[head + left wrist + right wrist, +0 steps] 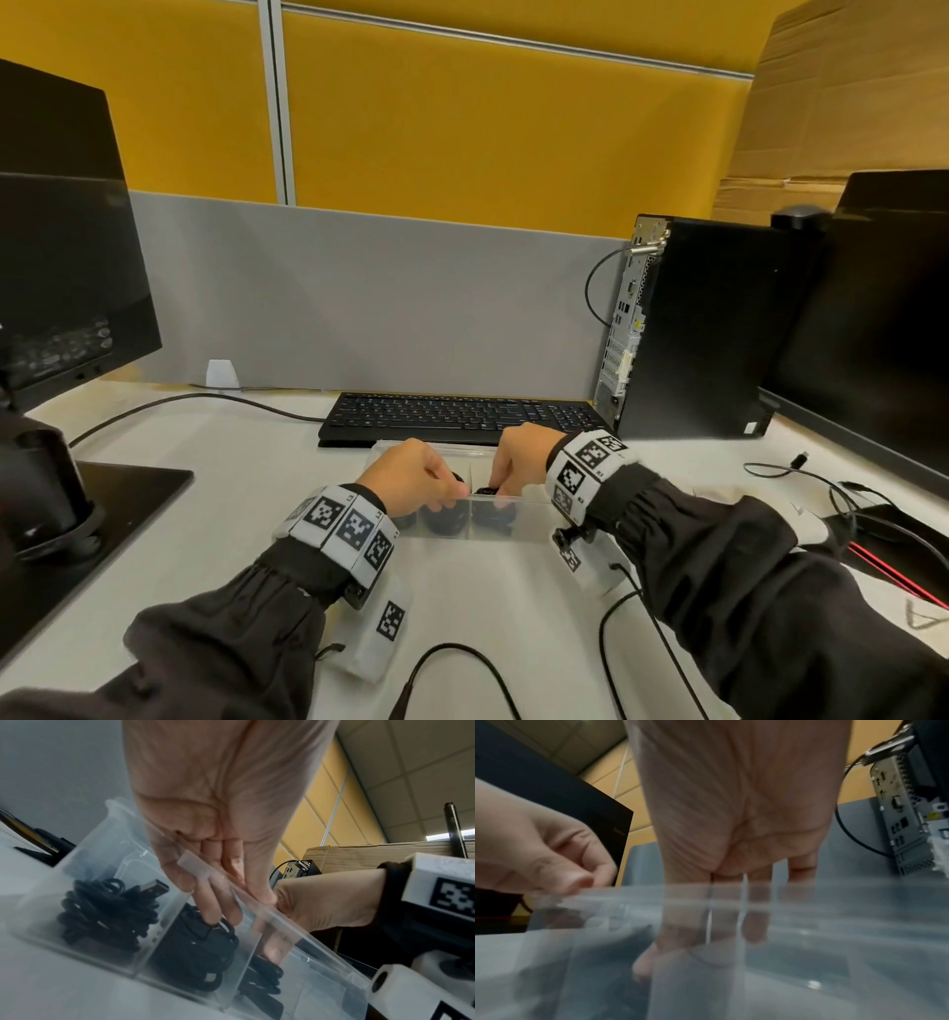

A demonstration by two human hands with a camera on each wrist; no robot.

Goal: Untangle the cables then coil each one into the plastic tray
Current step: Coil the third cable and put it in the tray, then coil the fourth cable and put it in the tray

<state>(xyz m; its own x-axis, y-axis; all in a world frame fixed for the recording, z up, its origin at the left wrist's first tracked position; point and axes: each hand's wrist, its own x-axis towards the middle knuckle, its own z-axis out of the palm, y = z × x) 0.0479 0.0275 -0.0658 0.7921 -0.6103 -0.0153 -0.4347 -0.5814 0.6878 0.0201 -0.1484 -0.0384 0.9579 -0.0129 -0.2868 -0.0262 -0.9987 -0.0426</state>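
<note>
Left hand [205, 817] fingers press coiled cable [195, 949] (in tray [85, 845]).

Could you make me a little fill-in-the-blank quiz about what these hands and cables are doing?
1. Both hands reach into a clear plastic ____ with dividers.
2. The left hand presses its fingers on a coiled black ____ in the middle compartment.
3. Behind the tray lies a black ____.
4. The coil beside it ends in a ____ plug.

Missing words: tray; cable; keyboard; USB
</note>
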